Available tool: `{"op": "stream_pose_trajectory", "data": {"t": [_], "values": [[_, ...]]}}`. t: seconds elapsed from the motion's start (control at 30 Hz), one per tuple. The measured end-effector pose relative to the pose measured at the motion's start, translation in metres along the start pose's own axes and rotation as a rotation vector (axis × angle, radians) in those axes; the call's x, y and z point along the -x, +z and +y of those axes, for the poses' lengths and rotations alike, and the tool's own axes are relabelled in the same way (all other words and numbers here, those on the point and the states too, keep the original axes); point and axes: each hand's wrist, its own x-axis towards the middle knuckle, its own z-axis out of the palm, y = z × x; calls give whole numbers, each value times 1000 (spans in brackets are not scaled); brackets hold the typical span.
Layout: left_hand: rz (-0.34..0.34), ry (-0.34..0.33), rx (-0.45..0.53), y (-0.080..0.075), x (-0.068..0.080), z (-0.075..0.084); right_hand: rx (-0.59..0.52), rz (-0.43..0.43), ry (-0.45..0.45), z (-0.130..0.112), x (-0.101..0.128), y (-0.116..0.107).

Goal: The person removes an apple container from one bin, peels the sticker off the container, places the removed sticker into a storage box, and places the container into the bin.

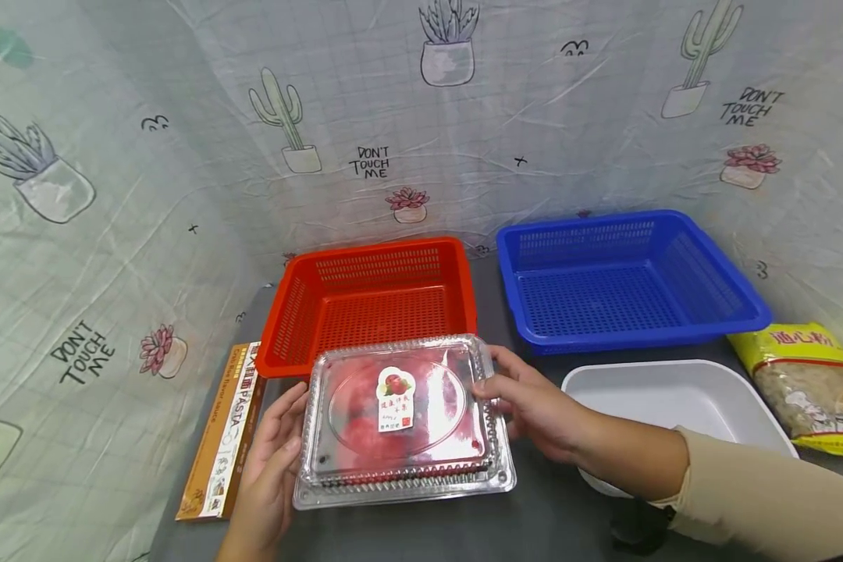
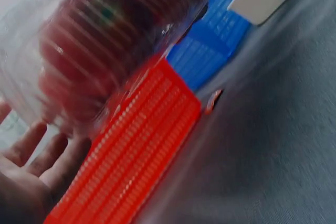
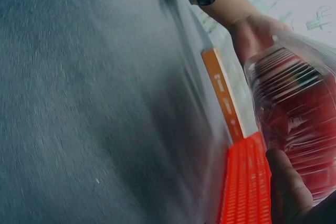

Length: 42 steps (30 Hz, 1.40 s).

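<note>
Far left on the grey tabletop (image 1: 407, 531): a long pasta box (image 1: 223, 433), flat and lengthwise, just beside the red basket's near left corner, out of the way of both hands. Next, the left hand (image 1: 270, 460), palm turned inward, fingers loosely curved along the left edge of a clear plastic fruit box (image 1: 403, 417) and reaching under it, as the left wrist view suggests; probably so placed to carry the weight from below rather than squeeze the thin shell. Fruit box itself: lidded, sticker on top, red fruit inside, held level between both hands just above the tabletop, its far edge overlapping the near rim of the red basket (image 1: 372, 300). Level hold likely meant to keep the fruit from rolling. Right hand (image 1: 527, 398) at the box's right edge, fingers curled over the rim and thumb beneath, seen pressing the underside in the right wrist view; a pinch on the stiff flange, opposite the left hand for balance. Farther right, a blue basket (image 1: 628, 277) beside the red one, both open-topped against the cactus-print cloth (image 1: 112, 195). In front of it a white tub (image 1: 674, 398), partly under the right forearm. Far right, a yellow bag of macaroni (image 1: 808, 382) lying flat.
</note>
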Motion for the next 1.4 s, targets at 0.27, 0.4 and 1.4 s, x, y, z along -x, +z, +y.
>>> {"op": "stream_pose_trajectory", "data": {"t": [0.27,0.4,1.4], "values": [[-98,77,-20,-21,26,-15,-77,-33,28,25,5,12],[-125,81,0,-27,32,-24,-110,-20,49,41,5,14],[-2,170,27,-45,66,-73,-69,57,22,100,-6,26]]}}
